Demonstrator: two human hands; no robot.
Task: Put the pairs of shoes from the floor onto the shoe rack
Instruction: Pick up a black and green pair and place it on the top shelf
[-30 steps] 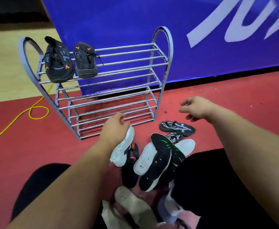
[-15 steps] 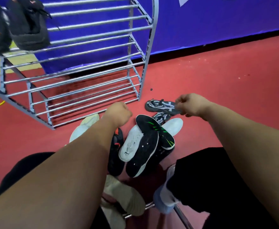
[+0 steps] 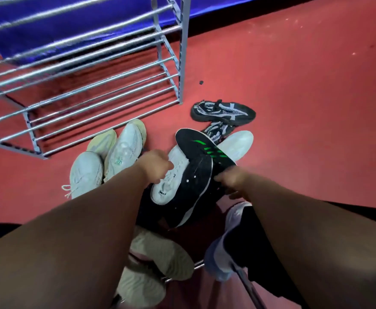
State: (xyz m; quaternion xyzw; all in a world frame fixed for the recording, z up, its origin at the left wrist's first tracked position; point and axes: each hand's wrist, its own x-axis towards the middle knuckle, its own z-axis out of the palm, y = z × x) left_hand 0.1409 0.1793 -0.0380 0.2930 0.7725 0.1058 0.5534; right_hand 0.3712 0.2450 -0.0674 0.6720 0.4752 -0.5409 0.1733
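Observation:
A heap of shoes lies on the red floor in front of the metal shoe rack (image 3: pixel 106 101). My left hand (image 3: pixel 155 167) grips a white shoe (image 3: pixel 171 188) in the middle of the heap. My right hand (image 3: pixel 232 179) curls round the edge of a black shoe with green stripes on its sole (image 3: pixel 204 148), which lies across another black shoe (image 3: pixel 196 195). A second white shoe (image 3: pixel 238 143) pokes out behind them. A pale pair (image 3: pixel 124 150) lies to the left. Two black-and-white patterned shoes (image 3: pixel 224 111) lie to the right of the rack's foot.
A blue banner (image 3: pixel 48 30) stands behind the rack. My own feet, in beige shoes (image 3: pixel 160 255) and a blue-grey shoe (image 3: pixel 222 253), are under my arms, beside a metal chair leg (image 3: pixel 247 286). Open red floor (image 3: pixel 305 97) stretches to the right.
My view has dropped closer to the heap. My right hand left the patterned shoe and came back to the black shoe. My left hand shifted right onto the white shoe.

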